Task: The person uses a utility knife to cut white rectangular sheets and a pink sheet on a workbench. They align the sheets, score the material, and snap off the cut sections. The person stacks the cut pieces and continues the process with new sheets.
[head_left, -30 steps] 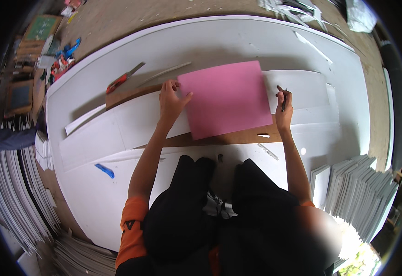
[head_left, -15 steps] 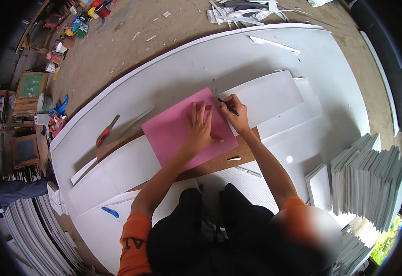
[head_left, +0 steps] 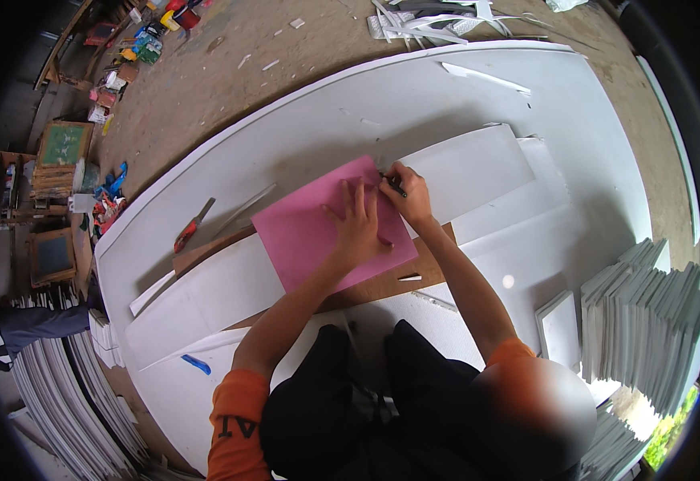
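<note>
A pink rectangular sheet [head_left: 302, 232] lies at a slant over a long white sheet [head_left: 470, 172]. My left hand [head_left: 357, 232] rests flat on the pink sheet with its fingers spread. At the sheet's upper right edge, my right hand [head_left: 412, 199] is closed around a black pen [head_left: 396, 187], its tip down by that edge. Under the white sheet, part of a brown board [head_left: 354, 296] shows. A small white sliver [head_left: 410, 278] sits on the board's near side.
A red-handled knife [head_left: 193, 227] lies left of the pink sheet, and a blue cutter-like item [head_left: 197, 364] lies nearer. The large white board [head_left: 302, 128] spans beneath everything. Stacked white panels [head_left: 643, 321] stand at right, more panels [head_left: 69, 401] at left. Scraps [head_left: 430, 22] lie on the far floor.
The whole view has shifted slightly. My right hand and the pen have changed their angle a little at the sheet's edge; my left hand stays pressed on the pink sheet.
</note>
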Demonstrator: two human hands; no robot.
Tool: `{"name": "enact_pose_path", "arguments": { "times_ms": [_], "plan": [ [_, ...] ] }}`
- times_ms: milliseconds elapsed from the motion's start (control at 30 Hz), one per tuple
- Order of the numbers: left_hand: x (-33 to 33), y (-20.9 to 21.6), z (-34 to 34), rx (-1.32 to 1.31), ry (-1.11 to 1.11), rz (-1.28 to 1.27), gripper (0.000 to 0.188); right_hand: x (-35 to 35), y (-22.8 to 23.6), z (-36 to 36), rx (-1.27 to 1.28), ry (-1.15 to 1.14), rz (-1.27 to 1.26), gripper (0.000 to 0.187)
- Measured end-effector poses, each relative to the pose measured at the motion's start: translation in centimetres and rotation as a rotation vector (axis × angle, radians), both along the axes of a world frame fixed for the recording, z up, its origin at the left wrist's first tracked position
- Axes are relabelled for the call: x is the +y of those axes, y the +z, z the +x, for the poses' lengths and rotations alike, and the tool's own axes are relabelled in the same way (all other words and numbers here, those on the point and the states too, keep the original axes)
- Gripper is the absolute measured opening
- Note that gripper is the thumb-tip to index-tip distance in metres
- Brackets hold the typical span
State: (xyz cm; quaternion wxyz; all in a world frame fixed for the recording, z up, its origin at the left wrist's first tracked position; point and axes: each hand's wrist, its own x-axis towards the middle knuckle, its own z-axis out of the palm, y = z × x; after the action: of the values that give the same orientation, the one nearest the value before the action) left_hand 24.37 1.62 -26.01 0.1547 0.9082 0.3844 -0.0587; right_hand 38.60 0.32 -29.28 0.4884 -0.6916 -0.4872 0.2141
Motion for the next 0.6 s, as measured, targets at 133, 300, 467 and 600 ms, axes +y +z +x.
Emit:
{"name": "enact_pose_path", "arguments": {
  "times_ms": [133, 300, 467, 600],
  "plan": [
    [0.1, 0.1, 0.1, 0.015, 0.029, -0.027, 0.111, -2.5, 1.1, 0.3, 0.014, 0.085, -0.091, 0.020],
    [0.0, 0.4, 0.3, 0.063, 0.047, -0.007, 0.113, -9.3, 2.7, -0.6, 0.059, 0.084, -0.199, 0.017],
    [-0.2, 0.3, 0.4, 0.052, 0.043, 0.001, 0.114, -14.2, 2.5, -1.8, 0.075, 0.027, -0.199, 0.017],
    [-0.3, 0.5, 0.2, 0.013, 0.054, -0.018, 0.111, -15.8, 1.6, -2.3, 0.053, -0.010, -0.199, 0.015]
  ]
}}
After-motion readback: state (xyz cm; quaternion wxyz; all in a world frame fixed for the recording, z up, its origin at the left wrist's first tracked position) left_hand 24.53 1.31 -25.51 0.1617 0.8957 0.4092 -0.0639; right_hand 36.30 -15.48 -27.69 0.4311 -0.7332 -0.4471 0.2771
